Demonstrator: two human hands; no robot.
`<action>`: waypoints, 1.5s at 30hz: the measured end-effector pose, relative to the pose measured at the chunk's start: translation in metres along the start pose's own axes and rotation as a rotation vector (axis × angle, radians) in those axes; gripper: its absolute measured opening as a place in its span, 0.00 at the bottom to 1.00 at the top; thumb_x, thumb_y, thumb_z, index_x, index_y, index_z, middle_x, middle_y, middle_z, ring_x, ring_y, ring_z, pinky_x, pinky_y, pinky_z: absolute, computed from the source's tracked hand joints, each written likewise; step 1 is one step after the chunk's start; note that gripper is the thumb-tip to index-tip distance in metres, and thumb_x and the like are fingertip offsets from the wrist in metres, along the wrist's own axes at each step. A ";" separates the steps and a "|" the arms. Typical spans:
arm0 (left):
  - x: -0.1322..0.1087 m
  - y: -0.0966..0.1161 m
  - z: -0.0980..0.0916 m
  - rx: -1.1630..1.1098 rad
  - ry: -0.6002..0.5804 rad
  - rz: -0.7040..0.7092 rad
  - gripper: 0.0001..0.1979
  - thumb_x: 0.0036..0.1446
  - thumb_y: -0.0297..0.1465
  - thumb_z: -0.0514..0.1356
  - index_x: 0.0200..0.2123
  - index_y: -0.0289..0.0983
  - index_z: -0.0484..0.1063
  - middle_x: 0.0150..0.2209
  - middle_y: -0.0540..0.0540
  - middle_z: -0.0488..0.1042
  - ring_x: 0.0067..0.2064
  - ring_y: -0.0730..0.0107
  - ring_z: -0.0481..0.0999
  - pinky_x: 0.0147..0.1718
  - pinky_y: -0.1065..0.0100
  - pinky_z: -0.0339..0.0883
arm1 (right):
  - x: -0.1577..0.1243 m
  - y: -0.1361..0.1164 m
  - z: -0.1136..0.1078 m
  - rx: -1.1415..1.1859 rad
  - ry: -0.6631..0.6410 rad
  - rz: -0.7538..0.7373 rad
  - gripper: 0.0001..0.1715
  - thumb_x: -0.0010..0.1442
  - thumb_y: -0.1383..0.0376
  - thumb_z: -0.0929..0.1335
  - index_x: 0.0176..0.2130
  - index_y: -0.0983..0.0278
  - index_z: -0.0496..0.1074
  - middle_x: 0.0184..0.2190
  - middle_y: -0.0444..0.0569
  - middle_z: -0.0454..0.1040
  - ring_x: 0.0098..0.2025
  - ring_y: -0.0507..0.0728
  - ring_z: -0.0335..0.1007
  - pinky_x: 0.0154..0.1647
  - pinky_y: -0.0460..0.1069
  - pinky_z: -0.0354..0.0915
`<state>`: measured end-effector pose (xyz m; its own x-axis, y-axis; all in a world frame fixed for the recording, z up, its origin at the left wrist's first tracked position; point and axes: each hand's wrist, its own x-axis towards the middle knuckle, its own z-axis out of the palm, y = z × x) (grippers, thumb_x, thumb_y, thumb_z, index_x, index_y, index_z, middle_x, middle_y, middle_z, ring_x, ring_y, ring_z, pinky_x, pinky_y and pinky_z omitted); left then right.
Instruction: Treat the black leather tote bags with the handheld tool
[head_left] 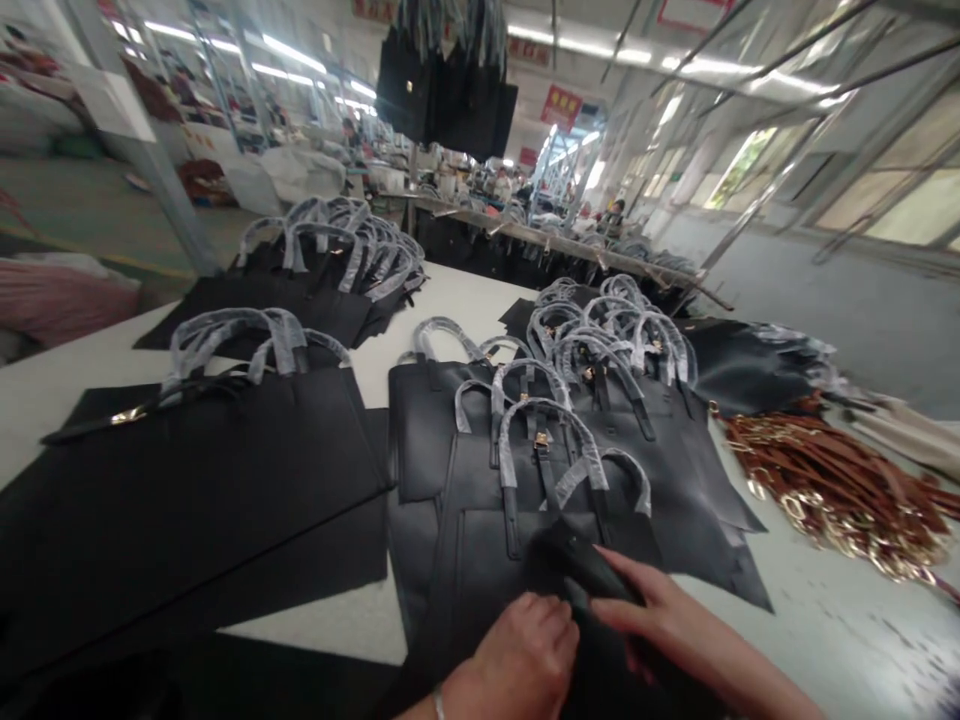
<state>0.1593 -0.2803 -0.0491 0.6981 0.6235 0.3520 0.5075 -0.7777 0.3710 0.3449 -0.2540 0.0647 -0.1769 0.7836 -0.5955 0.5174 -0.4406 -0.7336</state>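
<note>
A black handbag (487,560) with plastic-wrapped handles lies in front of me, on top of other black handbags. My left hand (525,650) is closed, its fingers curled at the edge of a black leather piece (581,560) over the bag's front. On the right of that piece, my right hand (660,610) grips it between thumb and fingers. Where the piece joins the bag is hidden by my hands and the dark leather. Just beyond them, a strap with a gold buckle (541,440) shows between the wrapped handles.
More black bags (195,480) lie at the left, with another pile (330,270) behind. Brown straps with gold clasps (832,480) are heaped on the right of the white table (330,620). Black bags (442,95) hang overhead. A metal post (150,150) stands beyond the table's left side.
</note>
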 end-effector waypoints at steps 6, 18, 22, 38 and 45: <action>-0.002 -0.003 0.003 -0.052 -0.048 0.069 0.14 0.60 0.30 0.53 0.48 0.32 0.68 0.47 0.37 0.74 0.50 0.59 0.72 0.52 0.63 0.64 | 0.022 -0.026 0.025 -0.014 -0.152 0.039 0.37 0.54 0.60 0.68 0.61 0.64 0.60 0.18 0.39 0.70 0.16 0.51 0.66 0.14 0.41 0.62; -0.001 -0.006 0.004 -0.165 -0.026 0.006 0.11 0.56 0.27 0.56 0.42 0.33 0.70 0.42 0.40 0.76 0.45 0.62 0.74 0.47 0.65 0.67 | 0.033 -0.030 0.027 -0.037 -0.056 0.009 0.40 0.53 0.56 0.68 0.61 0.68 0.59 0.14 0.38 0.69 0.15 0.52 0.64 0.15 0.43 0.61; -0.004 -0.013 0.006 -0.240 0.059 -0.063 0.11 0.57 0.24 0.54 0.42 0.36 0.72 0.42 0.44 0.77 0.45 0.66 0.74 0.47 0.68 0.67 | 0.026 -0.035 0.011 -0.019 0.174 -0.090 0.49 0.51 0.52 0.69 0.63 0.69 0.54 0.13 0.38 0.68 0.16 0.53 0.65 0.17 0.44 0.59; 0.026 -0.097 -0.065 0.057 -0.070 -0.650 0.16 0.46 0.40 0.66 0.35 0.35 0.72 0.38 0.41 0.73 0.45 0.54 0.71 0.45 0.60 0.62 | -0.108 0.101 -0.025 0.286 0.583 0.069 0.51 0.51 0.49 0.70 0.64 0.67 0.51 0.14 0.40 0.70 0.17 0.55 0.67 0.19 0.46 0.61; 0.023 -0.071 -0.050 -0.984 0.171 -0.918 0.19 0.41 0.39 0.67 0.35 0.33 0.72 0.31 0.44 0.78 0.35 0.59 0.77 0.36 0.63 0.70 | -0.118 0.114 0.000 0.372 0.552 0.070 0.55 0.49 0.48 0.70 0.65 0.69 0.50 0.20 0.43 0.71 0.20 0.56 0.68 0.19 0.47 0.64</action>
<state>0.1142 -0.2065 -0.0239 0.1985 0.9400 -0.2775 0.1341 0.2545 0.9577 0.4251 -0.3965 0.0513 0.3523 0.8134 -0.4629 0.1716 -0.5424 -0.8224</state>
